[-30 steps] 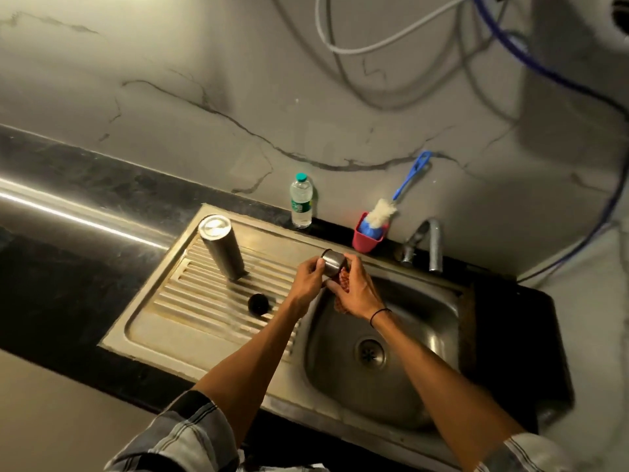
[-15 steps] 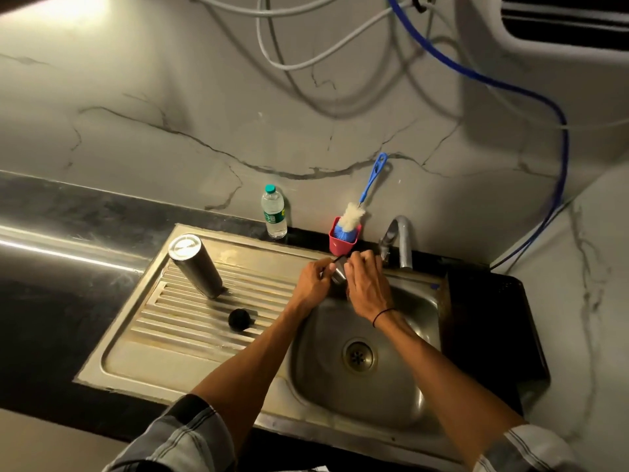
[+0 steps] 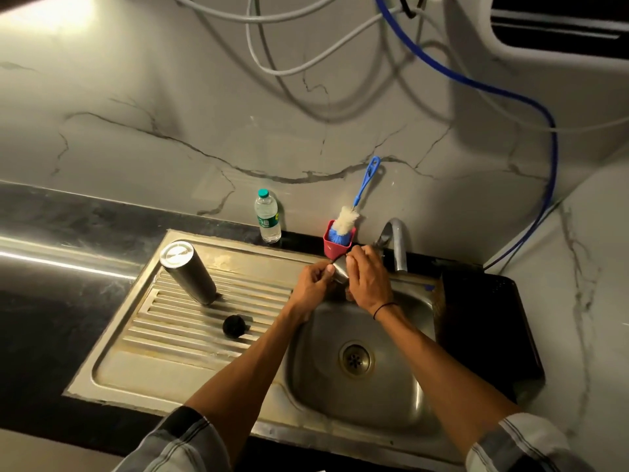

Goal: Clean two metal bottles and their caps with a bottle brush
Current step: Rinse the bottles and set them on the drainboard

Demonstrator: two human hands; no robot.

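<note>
- Steel cap (image 3: 339,270) sits between both hands at the sink's back rim, just below the tap (image 3: 396,243); a second ago it was held lower and nearer the drainboard, and it has edged toward the spout since.
- Left hand (image 3: 311,284) pinches the cap with curled fingers, as it did before.
- Right hand (image 3: 367,279) wraps over the cap from the other side, fingers curled around it; half a second ago it covered the cap in much the same way.
- Whether anything else is tucked under the right palm, I cannot tell.
- One metal bottle (image 3: 188,272) stands inverted at the drainboard's back left corner, unmoved.
- Black cap (image 3: 233,325) lies on the drainboard ridges toward the middle, where it was.
- Bottle brush (image 3: 350,216) stands untouched in the red holder (image 3: 335,245) at the sink's back edge, blue handle leaning on the wall.
- Plastic water bottle (image 3: 267,216) stands on the worktop behind the drainboard, left of the holder.
- Sink basin (image 3: 391,396) shows its drain below the right forearm.
</note>
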